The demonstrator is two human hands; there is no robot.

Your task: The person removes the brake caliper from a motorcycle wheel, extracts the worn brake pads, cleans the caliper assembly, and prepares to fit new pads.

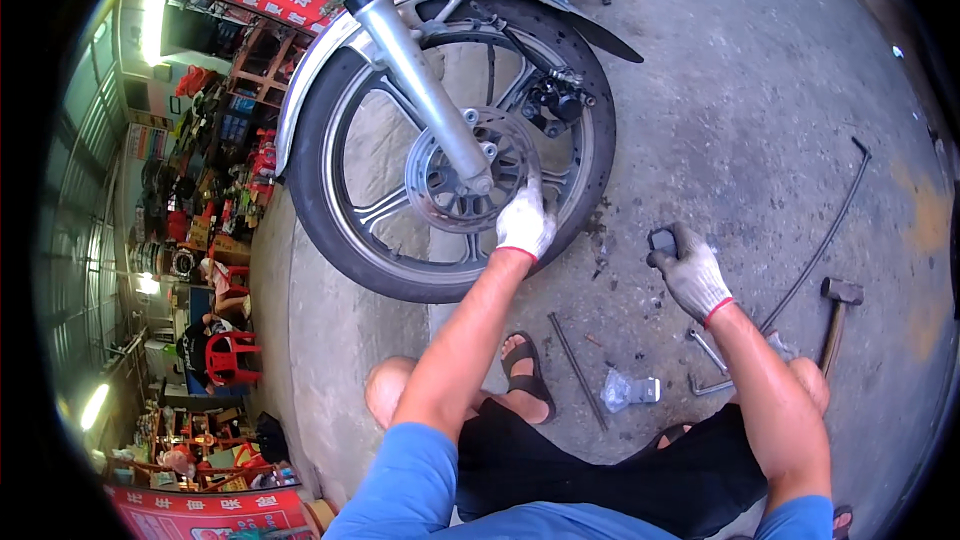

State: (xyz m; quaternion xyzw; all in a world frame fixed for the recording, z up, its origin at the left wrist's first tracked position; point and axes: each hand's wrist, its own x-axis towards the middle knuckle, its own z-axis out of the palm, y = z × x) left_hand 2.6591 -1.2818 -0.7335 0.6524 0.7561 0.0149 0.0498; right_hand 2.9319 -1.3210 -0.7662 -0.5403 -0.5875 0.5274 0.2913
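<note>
Front motorcycle wheel (340,190): black tyre, silver spokes, drilled brake disc (455,175), standing upright on concrete. Small dark brake pad (663,240), rectangular, pinched above the ground, right of the wheel.

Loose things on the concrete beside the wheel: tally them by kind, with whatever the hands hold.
Hammer: 1
Long thin rods, one curved, one straight: 2
Bent metal wrench or key: 1
Clear plastic bag: 1
Small dark block in the right hand: 1
Left hand rests on the wheel rim, holding nothing visible.
Total: 6
</note>
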